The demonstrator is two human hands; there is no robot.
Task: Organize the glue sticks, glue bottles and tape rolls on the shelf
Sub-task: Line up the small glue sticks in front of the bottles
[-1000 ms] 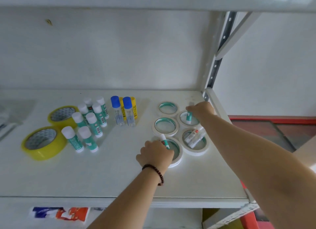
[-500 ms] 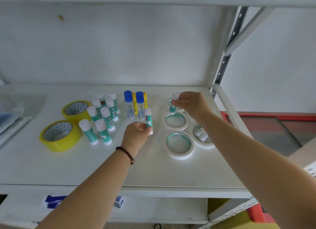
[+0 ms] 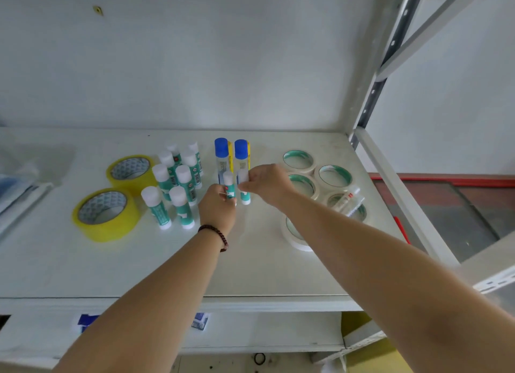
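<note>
My left hand (image 3: 216, 208) grips a teal glue stick with a white cap (image 3: 229, 185), upright, in front of the two blue-capped glue bottles (image 3: 221, 158). My right hand (image 3: 266, 183) pinches a second teal glue stick (image 3: 243, 187) just to its right, its base near the white shelf (image 3: 83, 266). Several more teal glue sticks (image 3: 178, 186) stand grouped to the left. Two yellow tape rolls (image 3: 105, 214) lie further left. Several white tape rolls (image 3: 333, 175) lie flat on the right.
Two small glue tubes (image 3: 347, 201) lie on one white roll at the right. The shelf's metal upright (image 3: 374, 94) and side rail border the right edge. Plastic-wrapped items (image 3: 16, 183) sit at the far left. A lower shelf holds blue-printed packets (image 3: 199, 320).
Both hands lifted a glue stick off the white tape rolls and carried them left; they now hold the sticks side by side in front of the blue-capped bottles.
</note>
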